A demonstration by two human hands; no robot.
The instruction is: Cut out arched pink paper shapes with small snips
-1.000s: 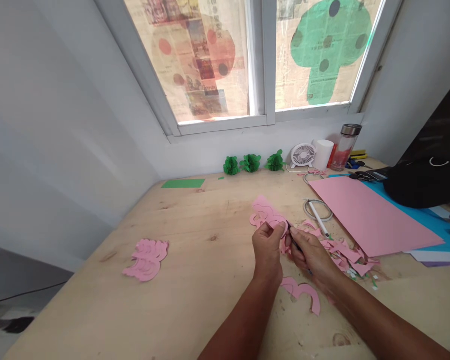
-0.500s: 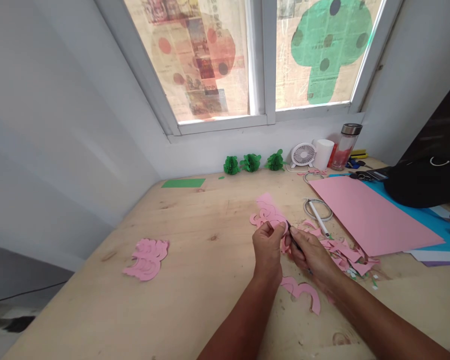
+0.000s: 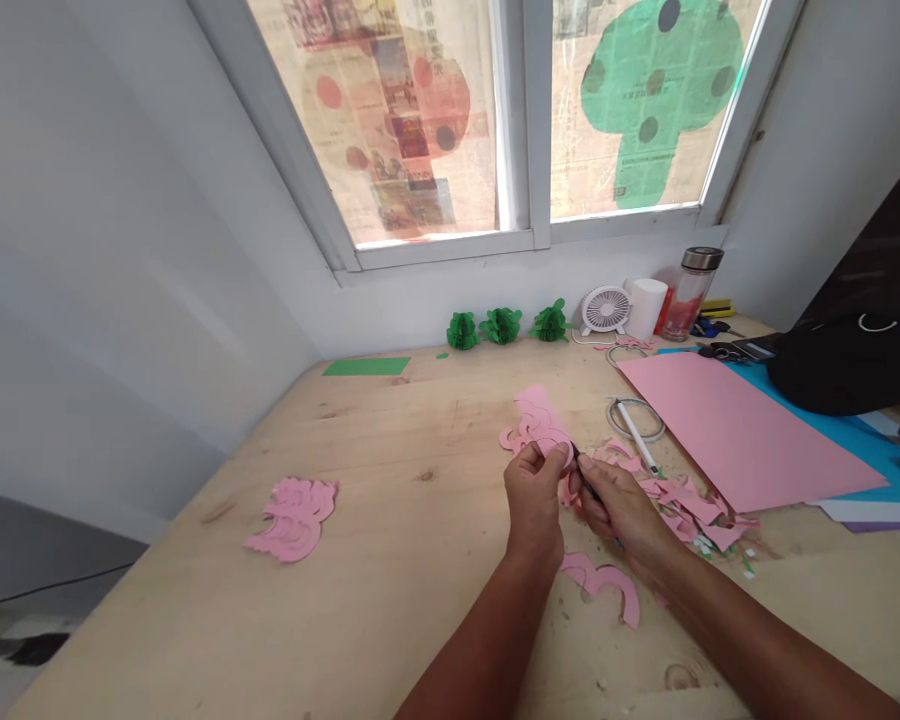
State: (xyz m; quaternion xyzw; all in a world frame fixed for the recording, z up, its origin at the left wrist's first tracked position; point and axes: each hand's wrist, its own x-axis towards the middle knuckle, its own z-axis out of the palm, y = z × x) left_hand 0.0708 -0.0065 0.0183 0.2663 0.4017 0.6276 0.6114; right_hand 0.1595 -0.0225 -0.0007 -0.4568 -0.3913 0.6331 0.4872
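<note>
My left hand (image 3: pixel 534 495) pinches a pink paper piece (image 3: pixel 552 430) with curved, wavy edges between thumb and fingers, just above the table. Close against it, my right hand (image 3: pixel 621 508) is closed round a slim dark tool (image 3: pixel 589 483); its tip meets the paper's right edge, and its exact kind is mostly hidden by the fingers. Under my wrists lies a wavy pink offcut (image 3: pixel 619 590). Pink paper scraps (image 3: pixel 694 505) are heaped right of my right hand. Far to the left sits a stack of scalloped pink cut-outs (image 3: pixel 296 518).
Three green paper shapes (image 3: pixel 504 325) stand along the wall beside a small white fan (image 3: pixel 606 310) and a glass bottle (image 3: pixel 690 298). A green strip (image 3: pixel 367 367) lies back left. A white pen (image 3: pixel 637 435) and pink sheet (image 3: pixel 742 430) lie right, near a black bag-like object (image 3: pixel 847 365).
Both hands stay nearly in place. The pink paper in my left hand has turned very slightly against the dark tool.
</note>
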